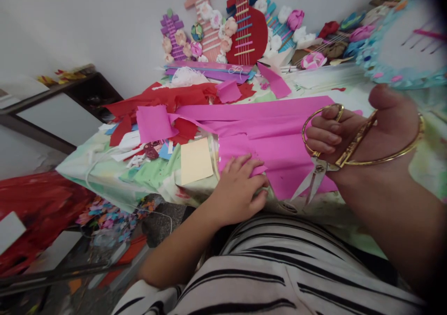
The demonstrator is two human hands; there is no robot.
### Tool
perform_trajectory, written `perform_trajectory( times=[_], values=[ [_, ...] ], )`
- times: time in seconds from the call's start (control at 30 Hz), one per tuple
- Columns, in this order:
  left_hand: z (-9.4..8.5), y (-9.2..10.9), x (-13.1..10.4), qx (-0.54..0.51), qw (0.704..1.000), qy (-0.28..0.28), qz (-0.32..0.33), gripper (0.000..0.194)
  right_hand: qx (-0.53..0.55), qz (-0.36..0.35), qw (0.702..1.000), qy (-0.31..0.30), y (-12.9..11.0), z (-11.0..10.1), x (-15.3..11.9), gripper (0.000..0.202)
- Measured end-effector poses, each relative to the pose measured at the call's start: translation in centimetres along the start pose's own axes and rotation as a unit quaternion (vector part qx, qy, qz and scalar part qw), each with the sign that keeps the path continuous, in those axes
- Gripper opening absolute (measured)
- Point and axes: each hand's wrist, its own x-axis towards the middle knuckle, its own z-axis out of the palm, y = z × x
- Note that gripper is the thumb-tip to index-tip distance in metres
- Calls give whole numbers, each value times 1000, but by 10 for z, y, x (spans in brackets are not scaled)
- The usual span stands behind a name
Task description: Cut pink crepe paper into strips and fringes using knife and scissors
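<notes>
My left hand (242,187) lies with its fingers spread on a small piece of pink paper (237,147) at the table's front edge. Beneath and behind it stretches a large pink crepe sheet (282,142). Over the right part of that sheet, my right hand (363,128) is turned palm up, its fingers curled through a handle of gold-handled scissors (354,145). The scissor blades point down toward me and stand slightly apart. Left of my left hand rests a cream paper rectangle (196,161).
Red paper (157,96) and a cut pink piece (153,123) lie at the left. Paper guitars, among them a red one (247,35), lean on the wall with paper flowers. A blue-rimmed round craft (405,40) stands at the right. Colourful scraps (115,217) cover the floor.
</notes>
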Motion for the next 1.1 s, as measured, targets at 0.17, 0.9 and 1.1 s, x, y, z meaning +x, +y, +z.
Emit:
perform_trajectory(
  times=[0.17, 0.9, 1.1],
  values=[
    [2, -1, -1, -4, 1000, 23, 17, 18, 3, 6, 1000, 4, 3, 1, 1, 38],
    [8, -6, -11, -9, 991, 116, 72, 15, -23, -26, 999, -4, 0, -14, -1, 35],
    [10, -4, -10, 23, 993, 99, 66, 28, -19, -24, 999, -13, 0, -16, -2, 35]
  ],
)
